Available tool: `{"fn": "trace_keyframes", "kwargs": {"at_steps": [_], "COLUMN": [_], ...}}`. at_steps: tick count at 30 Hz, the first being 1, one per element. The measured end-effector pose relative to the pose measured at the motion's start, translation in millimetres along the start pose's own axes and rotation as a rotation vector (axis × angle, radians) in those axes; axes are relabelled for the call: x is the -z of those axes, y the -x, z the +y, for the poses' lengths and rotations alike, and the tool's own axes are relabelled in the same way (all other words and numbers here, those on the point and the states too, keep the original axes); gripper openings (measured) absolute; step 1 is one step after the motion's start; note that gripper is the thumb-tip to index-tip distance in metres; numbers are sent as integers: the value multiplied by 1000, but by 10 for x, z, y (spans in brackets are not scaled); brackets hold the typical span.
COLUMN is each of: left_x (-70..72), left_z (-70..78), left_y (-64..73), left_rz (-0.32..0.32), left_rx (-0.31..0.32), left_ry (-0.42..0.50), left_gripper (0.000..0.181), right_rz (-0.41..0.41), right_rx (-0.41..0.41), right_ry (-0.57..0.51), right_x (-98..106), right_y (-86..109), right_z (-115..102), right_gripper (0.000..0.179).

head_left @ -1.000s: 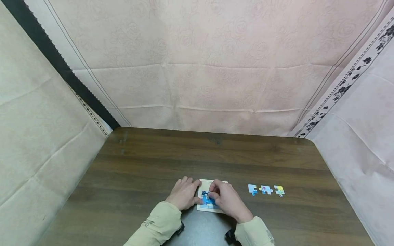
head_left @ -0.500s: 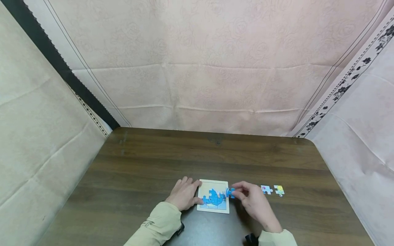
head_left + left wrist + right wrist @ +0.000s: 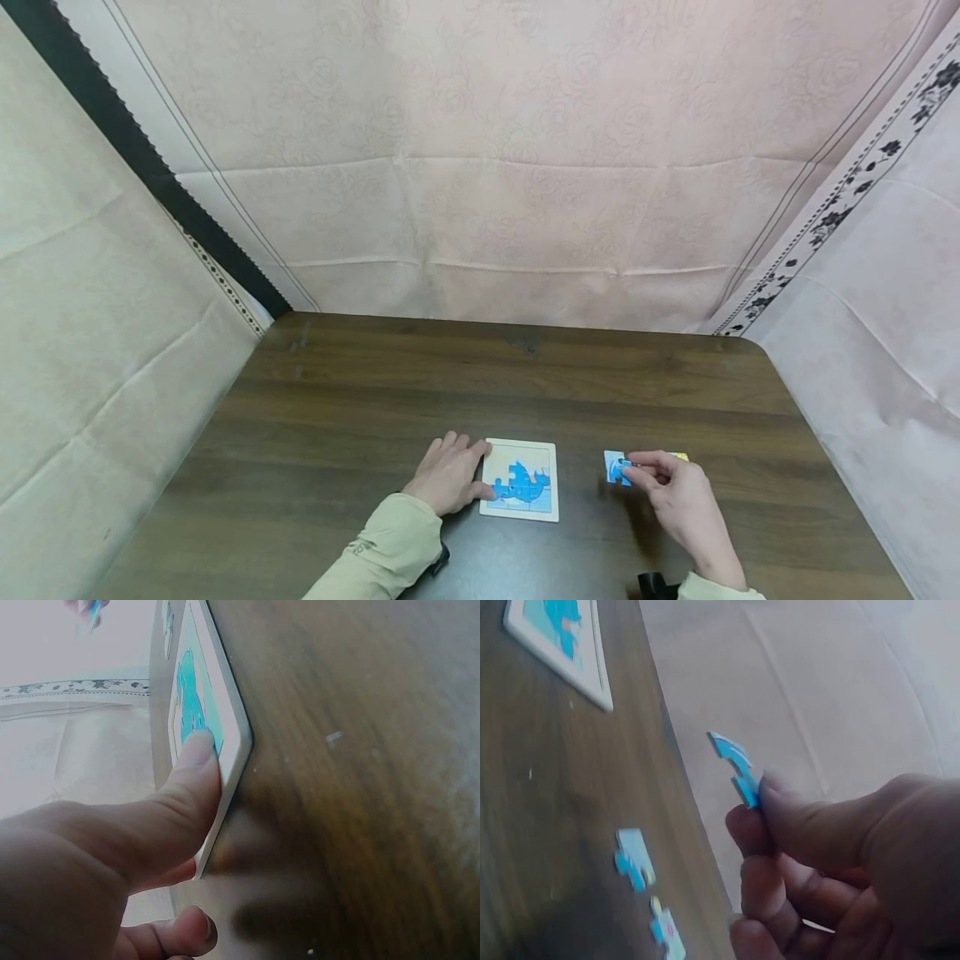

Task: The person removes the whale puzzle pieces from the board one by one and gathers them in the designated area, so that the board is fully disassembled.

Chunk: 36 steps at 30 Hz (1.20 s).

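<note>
We saw the pale puzzle frame (image 3: pixel 556 492) lying flat on the brown bench (image 3: pixel 375 400), with blue pieces (image 3: pixel 528 487) inside it forming a whale-like figure. The left hand (image 3: pixel 447 475) lay with its fingers extended at the frame's left side: its thumb rested over the rim onto the picture, and its index finger reached the far left corner. The right hand (image 3: pixel 678 492) pinched a blue-and-white puzzle piece (image 3: pixel 735 752) between thumb and fingers, raised off the bench, to the right of the frame. On the bench near it we made out a pale blue piece (image 3: pixel 632 846) and, just beside that, a pink-marked piece (image 3: pixel 672 936). A yellow piece (image 3: pixel 681 456) was mostly hidden behind the right hand. A pale cloth (image 3: pixel 487 217) hung beyond the bench.
</note>
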<state>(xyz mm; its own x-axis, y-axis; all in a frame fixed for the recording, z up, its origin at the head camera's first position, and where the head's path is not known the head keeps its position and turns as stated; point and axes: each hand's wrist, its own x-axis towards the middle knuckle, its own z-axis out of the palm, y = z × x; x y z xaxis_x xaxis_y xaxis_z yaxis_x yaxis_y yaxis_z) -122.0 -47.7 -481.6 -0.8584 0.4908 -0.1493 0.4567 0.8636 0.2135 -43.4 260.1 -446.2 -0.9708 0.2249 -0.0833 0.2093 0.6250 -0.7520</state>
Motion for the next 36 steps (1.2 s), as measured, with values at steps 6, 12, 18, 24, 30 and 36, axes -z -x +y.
{"fn": "trace_keyframes", "kwargs": {"at_steps": [6, 12, 18, 24, 30, 36], "left_x": [3, 11, 20, 3, 1, -6], "left_z": [1, 2, 4, -1, -1, 2], "left_y": [6, 12, 17, 12, 7, 3], "left_rz": [0, -2, -8, -10, 7, 4], "left_rx": [-1, -3, -3, -3, -5, 3], "left_ry": [1, -2, 7, 12, 3, 3], "left_gripper": [64, 64, 63, 63, 63, 64], "right_rz": [11, -46, -90, -87, -74, -76], "right_rx": [-52, -99, -129, -127, -134, -163], "right_ry": [16, 53, 80, 124, 155, 199], "right_x": [79, 88, 28, -34, -88, -125], "right_y": [3, -8, -21, -36, -41, -35], "right_z": [124, 191, 200, 221, 230, 233], "right_gripper": [24, 23, 20, 24, 24, 26]}}
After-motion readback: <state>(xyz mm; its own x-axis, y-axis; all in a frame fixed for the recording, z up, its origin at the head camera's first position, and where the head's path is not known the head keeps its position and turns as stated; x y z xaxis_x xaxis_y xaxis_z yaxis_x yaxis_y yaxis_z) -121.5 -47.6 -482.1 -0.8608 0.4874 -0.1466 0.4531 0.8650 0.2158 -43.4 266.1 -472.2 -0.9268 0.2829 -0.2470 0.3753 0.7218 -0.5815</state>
